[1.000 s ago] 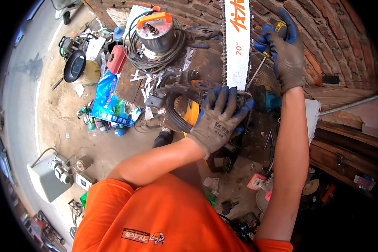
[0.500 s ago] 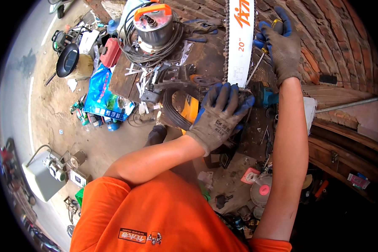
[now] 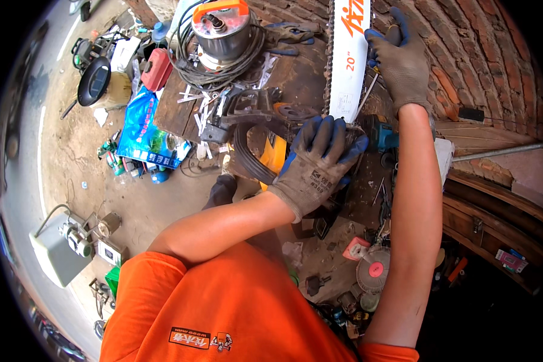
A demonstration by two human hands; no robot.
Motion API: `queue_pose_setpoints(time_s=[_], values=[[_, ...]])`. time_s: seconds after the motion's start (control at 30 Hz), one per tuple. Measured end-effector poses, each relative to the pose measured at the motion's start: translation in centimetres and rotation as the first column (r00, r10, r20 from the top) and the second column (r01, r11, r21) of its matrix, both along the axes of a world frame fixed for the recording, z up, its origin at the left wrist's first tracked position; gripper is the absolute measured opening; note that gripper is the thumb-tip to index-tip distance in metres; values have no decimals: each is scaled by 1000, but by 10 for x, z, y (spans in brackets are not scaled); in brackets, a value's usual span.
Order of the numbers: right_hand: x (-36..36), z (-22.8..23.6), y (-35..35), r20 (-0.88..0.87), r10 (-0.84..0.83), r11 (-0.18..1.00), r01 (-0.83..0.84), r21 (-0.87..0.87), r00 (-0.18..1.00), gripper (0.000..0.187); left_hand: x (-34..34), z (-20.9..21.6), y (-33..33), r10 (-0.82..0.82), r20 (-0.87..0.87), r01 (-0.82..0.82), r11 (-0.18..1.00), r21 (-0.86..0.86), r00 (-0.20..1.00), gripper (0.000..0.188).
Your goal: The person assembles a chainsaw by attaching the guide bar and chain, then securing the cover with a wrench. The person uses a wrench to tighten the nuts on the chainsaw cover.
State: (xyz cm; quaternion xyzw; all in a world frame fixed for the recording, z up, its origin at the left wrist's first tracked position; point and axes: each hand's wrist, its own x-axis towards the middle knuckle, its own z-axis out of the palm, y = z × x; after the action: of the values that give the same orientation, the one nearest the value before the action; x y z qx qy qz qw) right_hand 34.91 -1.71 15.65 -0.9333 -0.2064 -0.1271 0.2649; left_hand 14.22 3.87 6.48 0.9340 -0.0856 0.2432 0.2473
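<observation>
A chainsaw's long white guide bar [image 3: 346, 78] points away from me, with a dark chain [image 3: 329, 75] along its left edge. My left hand [image 3: 320, 157], in a grey-brown glove with blue fingertips, lies closed over the saw's dark body at the base of the bar. Its fingertips and whatever is under the palm are hidden. Right of the bar, my right hand [image 3: 402, 69], gloved alike, is curled around a screwdriver whose handle it mostly covers. The thin metal shaft [image 3: 367, 96] slants down toward the bar's base; its tip cannot be made out.
A steel pump with an orange handle [image 3: 222, 27] and coiled cable stands on the wooden bench [image 3: 178, 114]. A teal power tool [image 3: 383, 134] lies right of the saw. Brick wall [image 3: 470, 60] rises at right. A blue bag [image 3: 140, 136] and black pan [image 3: 95, 81] are at left.
My right hand has shifted slightly left and turned, so the screwdriver's yellow-and-black handle is now mostly covered. The left hand stays on the saw. The view has shifted a little.
</observation>
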Motion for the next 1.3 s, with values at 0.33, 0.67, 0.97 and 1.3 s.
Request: queue_pose_setpoints(time_s=[0.33, 0.67, 0.97, 1.3], values=[[17, 3, 10, -119, 46, 975, -70, -211, 992, 57, 1, -3, -2, 24, 24, -24, 1000, -3, 999, 70], [22, 23, 17, -492, 326, 945, -265, 191, 807, 35, 1, 2, 0, 12, -3, -12, 1000, 1, 1000, 67], [42, 21, 12, -631, 327, 944, -211, 254, 703, 33, 2, 2, 0, 7, -9, -7, 1000, 19, 1000, 68], [50, 18, 8, -607, 311, 950, -221, 220, 731, 28, 2, -1, -1, 13, 17, -13, 1000, 10, 1000, 72]])
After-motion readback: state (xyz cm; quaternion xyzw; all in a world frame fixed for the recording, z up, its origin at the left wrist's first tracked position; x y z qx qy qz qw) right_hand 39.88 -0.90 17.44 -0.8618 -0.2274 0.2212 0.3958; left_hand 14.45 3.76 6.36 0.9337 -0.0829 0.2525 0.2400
